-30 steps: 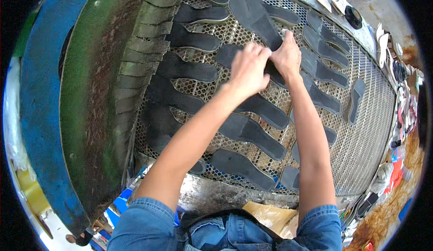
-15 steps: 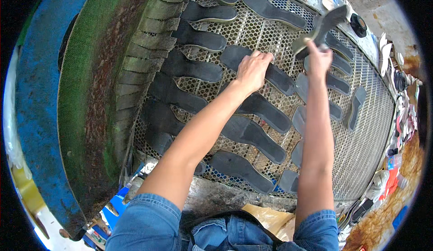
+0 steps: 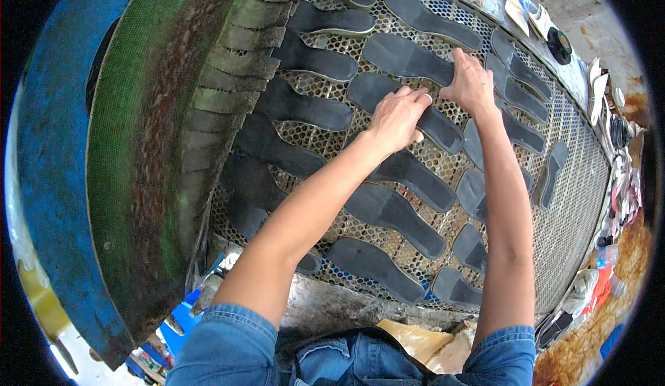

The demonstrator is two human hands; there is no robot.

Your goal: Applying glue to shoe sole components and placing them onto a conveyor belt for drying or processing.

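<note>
Dark grey shoe soles lie in slanting rows on a mesh conveyor belt (image 3: 582, 199). My left hand (image 3: 400, 117) is curled over the middle of one sole (image 3: 370, 91), its fingers and thumb at that sole's two edges. Just beyond it, another sole (image 3: 409, 59) lies flat, its narrow end between the thumb and fingers of my right hand (image 3: 472, 86). Part of each of these soles is hidden under the hands. Nearer me is a further sole (image 3: 374, 268), and others lie partly beneath my forearms.
On the left stands a blue machine housing (image 3: 55, 178) with a green and rusty cover. A strip curtain (image 3: 235, 46) hangs from it, and several soles reach under its edge. White shoe parts (image 3: 516, 5) and a black roll (image 3: 558, 45) sit along the belt's far right edge.
My right hand has brought a raised sole down and left onto the belt. My left hand stays on its sole. The whole view has shifted slightly.
</note>
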